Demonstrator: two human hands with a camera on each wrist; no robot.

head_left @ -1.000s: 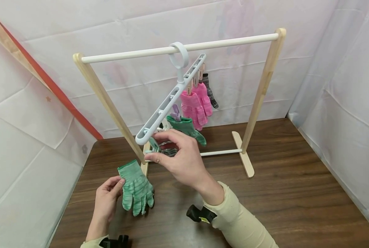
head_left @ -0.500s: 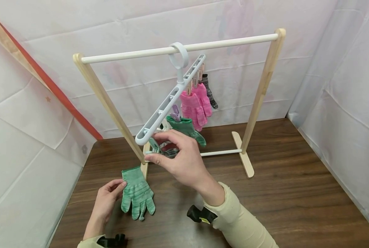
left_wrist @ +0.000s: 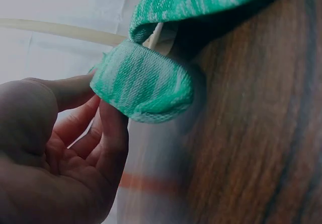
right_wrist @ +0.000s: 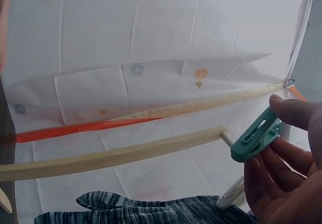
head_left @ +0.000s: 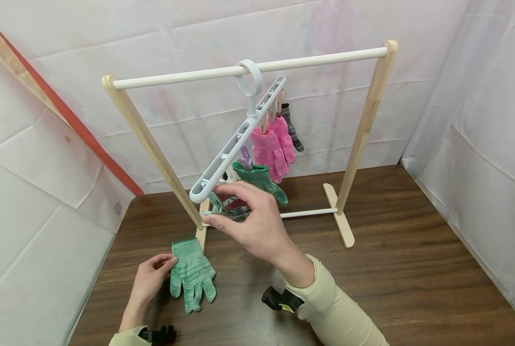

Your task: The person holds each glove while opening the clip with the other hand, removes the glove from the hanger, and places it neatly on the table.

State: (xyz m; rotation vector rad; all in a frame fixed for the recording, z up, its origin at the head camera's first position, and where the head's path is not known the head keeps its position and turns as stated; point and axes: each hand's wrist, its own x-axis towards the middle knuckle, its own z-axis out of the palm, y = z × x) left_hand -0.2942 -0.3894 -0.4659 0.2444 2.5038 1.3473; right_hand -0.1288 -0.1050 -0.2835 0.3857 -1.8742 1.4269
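A green knitted glove (head_left: 192, 274) hangs fingers down, tilted, low over the table, and my left hand (head_left: 149, 281) pinches its edge near the cuff between thumb and fingers. In the left wrist view the glove's fabric (left_wrist: 143, 83) curls at the fingertips. At the near end of a pale grey clip hanger (head_left: 199, 194), my right hand (head_left: 259, 223) pinches a green clothespin (right_wrist: 256, 133). Its handles are squeezed between thumb and fingers, and nothing is in it. Close behind that hand, a dark striped glove (right_wrist: 166, 211) hangs from a white clip (right_wrist: 231, 194).
The hanger hooks onto the white rail (head_left: 326, 60) of a wooden rack (head_left: 363, 129). Farther along hang a green glove (head_left: 262, 178) under a purple clip (head_left: 244, 158), pink gloves (head_left: 268, 151) and a dark grey glove (head_left: 294, 129). Below lies the brown wooden table (head_left: 391, 278).
My left hand and the green glove have moved down and slightly right, and the glove has turned more of its face to the head view. The right hand stays at the clothespin.
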